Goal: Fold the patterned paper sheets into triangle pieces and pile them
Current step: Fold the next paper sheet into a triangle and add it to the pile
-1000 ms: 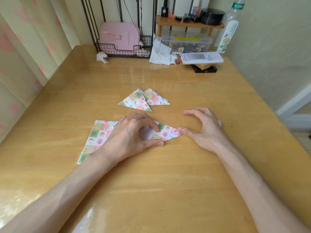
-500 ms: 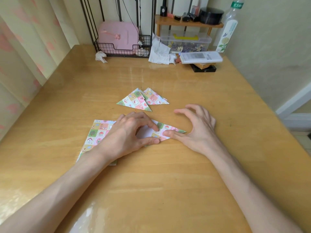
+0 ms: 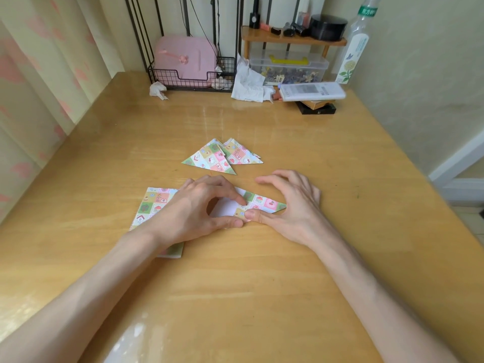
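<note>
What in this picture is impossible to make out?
All in the head view:
- Sheet being folded: its middle is covered by the left hand and right hand.
- Stack of unfolded sheets: count hidden under the left forearm.
- Pile of finished triangles: overlapping, so number unclear.
- Bottle: top cut off.

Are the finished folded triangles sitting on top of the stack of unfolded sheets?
No, the finished triangles lie on the bare table, apart from the stack of sheets under the left hand.
</note>
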